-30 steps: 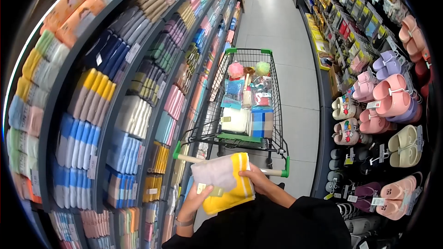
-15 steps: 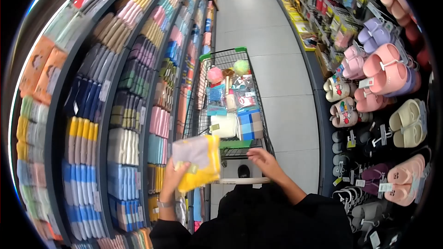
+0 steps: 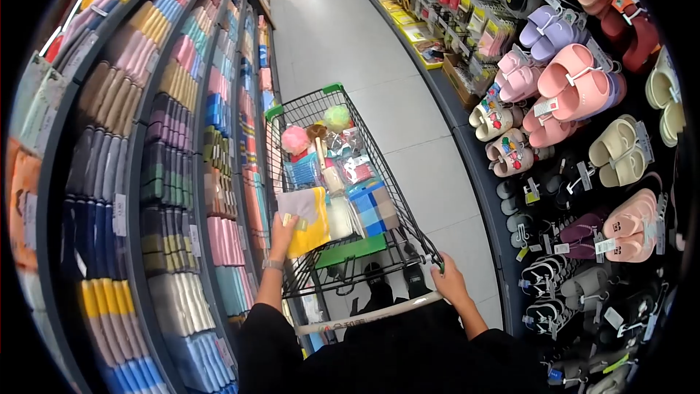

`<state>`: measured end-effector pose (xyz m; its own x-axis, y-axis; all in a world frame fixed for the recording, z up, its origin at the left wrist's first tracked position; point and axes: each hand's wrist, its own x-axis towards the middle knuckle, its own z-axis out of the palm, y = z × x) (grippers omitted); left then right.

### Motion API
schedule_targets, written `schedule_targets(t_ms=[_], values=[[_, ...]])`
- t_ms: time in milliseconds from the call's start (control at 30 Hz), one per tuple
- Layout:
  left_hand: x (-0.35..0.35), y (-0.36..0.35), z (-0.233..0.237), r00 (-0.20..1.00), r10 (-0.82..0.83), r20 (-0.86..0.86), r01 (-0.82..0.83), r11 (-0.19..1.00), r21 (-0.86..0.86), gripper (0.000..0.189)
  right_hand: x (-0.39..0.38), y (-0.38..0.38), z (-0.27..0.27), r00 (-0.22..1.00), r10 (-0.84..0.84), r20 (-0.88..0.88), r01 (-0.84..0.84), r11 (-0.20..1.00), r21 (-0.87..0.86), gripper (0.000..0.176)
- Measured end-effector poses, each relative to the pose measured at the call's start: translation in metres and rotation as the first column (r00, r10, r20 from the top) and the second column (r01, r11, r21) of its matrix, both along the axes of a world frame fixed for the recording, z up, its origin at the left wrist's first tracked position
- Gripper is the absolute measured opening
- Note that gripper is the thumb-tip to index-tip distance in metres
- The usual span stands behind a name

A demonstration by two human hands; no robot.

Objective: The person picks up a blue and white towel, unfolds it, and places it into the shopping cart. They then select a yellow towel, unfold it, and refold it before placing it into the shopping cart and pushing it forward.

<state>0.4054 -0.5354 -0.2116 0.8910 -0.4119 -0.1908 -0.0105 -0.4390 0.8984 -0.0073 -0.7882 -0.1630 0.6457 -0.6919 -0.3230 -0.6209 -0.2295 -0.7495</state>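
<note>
My left hand (image 3: 281, 238) grips a folded grey and yellow towel (image 3: 312, 213) with a small label. It holds the towel over the left rear part of the shopping cart (image 3: 353, 251), beside a white folded towel (image 3: 339, 217). A blue and brown checked towel (image 3: 373, 206) lies to the right of the white one. At the cart's right rear corner, my right hand (image 3: 452, 282) is closed on the cart frame, just above the end of the pale push handle (image 3: 375, 314).
Farther forward in the cart are a pink pouf (image 3: 294, 140), a green pouf (image 3: 337, 117) and a blue pack (image 3: 302, 170). Shelves of folded towels (image 3: 168, 128) line the left. Slippers (image 3: 572, 84) hang along the right. Grey tiled floor (image 3: 415, 120) runs ahead.
My left hand has brought the grey and yellow towel over the cart. My right hand has gone from free in the air to the cart frame. The view and cart have turned.
</note>
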Motion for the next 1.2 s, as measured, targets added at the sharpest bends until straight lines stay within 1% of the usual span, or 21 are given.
schedule_targets(t_ms=[67, 100, 200, 233, 267, 333, 367, 467, 500, 533, 600, 633, 667, 733, 833, 867, 933, 967, 1000, 1067, 1200], values=[[0.016, 0.005, -0.076, 1.000, 0.022, -0.021, -0.021, 0.999, 0.029, 0.033, 0.007, 0.002, 0.015, 0.990, -0.056, -0.127, 0.063, 0.997, 0.054, 0.052], [0.014, 0.004, -0.098, 0.993, 0.066, -0.099, -0.062, 0.997, 0.042, 0.034, 0.004, 0.006, 0.003, 0.991, -0.061, -0.116, 0.049, 0.994, -0.099, 0.048], [0.006, 0.000, -0.149, 0.989, 0.042, -0.140, -0.044, 0.999, -0.006, 0.032, 0.002, 0.003, -0.006, 0.973, -0.044, -0.228, 0.045, 0.999, -0.001, 0.043], [0.007, -0.001, -0.165, 0.992, 0.009, -0.127, -0.009, 1.000, 0.001, 0.033, 0.000, 0.003, -0.014, 0.981, -0.043, -0.190, 0.023, 0.994, -0.107, 0.038], [0.006, 0.001, -0.179, 0.983, 0.010, -0.182, -0.012, 1.000, -0.012, 0.033, -0.004, 0.003, -0.020, 0.979, -0.049, -0.199, 0.027, 0.994, -0.109, 0.038], [0.003, -0.006, -0.175, 0.958, 0.009, -0.285, -0.019, 0.999, -0.034, 0.034, -0.005, 0.002, -0.023, 0.975, -0.062, -0.214, 0.039, 0.993, -0.111, 0.036], [0.003, -0.010, -0.171, 0.935, 0.010, -0.354, -0.043, 0.995, -0.085, 0.036, -0.005, 0.002, -0.024, 0.975, -0.068, -0.213, 0.046, 0.993, -0.109, 0.035], [0.014, -0.012, -0.199, 0.938, 0.004, -0.347, -0.044, 0.993, -0.106, 0.040, -0.004, 0.003, -0.018, 0.968, -0.116, -0.222, 0.100, 0.992, -0.081, 0.031], [0.014, -0.014, -0.198, 0.904, 0.016, -0.428, -0.074, 0.990, -0.120, 0.048, 0.004, 0.005, -0.005, 0.962, -0.138, -0.237, 0.130, 0.990, -0.051, 0.030], [0.016, -0.007, -0.224, 0.884, 0.095, -0.457, -0.123, 0.992, -0.031, 0.065, 0.010, 0.006, 0.001, 0.956, -0.159, -0.247, 0.158, 0.987, -0.023, 0.029], [0.019, 0.001, -0.258, 0.816, 0.154, -0.557, -0.167, 0.986, 0.028, 0.070, 0.010, 0.005, 0.000, 0.952, -0.170, -0.255, 0.168, 0.985, -0.031, 0.028], [0.017, 0.008, -0.266, 0.807, 0.114, -0.580, -0.138, 0.990, 0.002, 0.069, 0.011, 0.006, 0.000, 0.949, -0.179, -0.259, 0.176, 0.984, -0.036, 0.028], [0.015, 0.011, -0.273, 0.831, 0.133, -0.541, -0.159, 0.987, 0.000, 0.060, 0.011, 0.006, 0.000, 0.947, -0.188, -0.261, 0.184, 0.982, -0.040, 0.028], [0.011, 0.031, -0.332, 0.843, 0.263, -0.469, -0.222, 0.965, 0.143, 0.048, 0.011, 0.007, -0.002, 0.946, -0.199, -0.257, 0.202, 0.979, -0.016, 0.027], [-0.003, 0.031, -0.318, 0.902, 0.145, -0.407, -0.126, 0.989, 0.072, 0.036, 0.006, 0.003, -0.008, 0.952, -0.173, -0.252, 0.188, 0.982, 0.036, 0.028], [0.000, 0.030, -0.318, 0.918, 0.155, -0.365, -0.133, 0.987, 0.085, 0.034, 0.005, 0.003, -0.010, 0.955, -0.158, -0.250, 0.177, 0.983, 0.056, 0.028], [0.010, 0.033, -0.331, 0.944, 0.170, -0.282, -0.145, 0.984, 0.107, 0.030, 0.005, 0.004, -0.013, 0.952, -0.208, -0.223, 0.230, 0.970, 0.077, 0.027], [0.015, 0.033, -0.336, 0.959, 0.175, -0.224, -0.138, 0.975, 0.175, 0.028, 0.004, 0.005, -0.014, 0.949, -0.233, -0.214, 0.256, 0.963, 0.088, 0.026], [0.019, 0.035, -0.342, 0.952, 0.166, -0.258, -0.143, 0.984, 0.104, 0.027, 0.004, 0.005, -0.013, 0.947, -0.234, -0.219, 0.258, 0.962, 0.088, 0.026], [0.020, 0.039, -0.353, 0.941, 0.271, -0.205, -0.202, 0.931, 0.304, 0.028, 0.004, 0.005, -0.014, 0.946, -0.235, -0.224, 0.260, 0.961, 0.091, 0.026], [0.007, 0.043, -0.356, 0.975, 0.169, -0.145, -0.114, 0.937, 0.329, 0.027, 0.003, 0.005, -0.016, 0.944, -0.254, -0.211, 0.284, 0.950, 0.127, 0.026]])
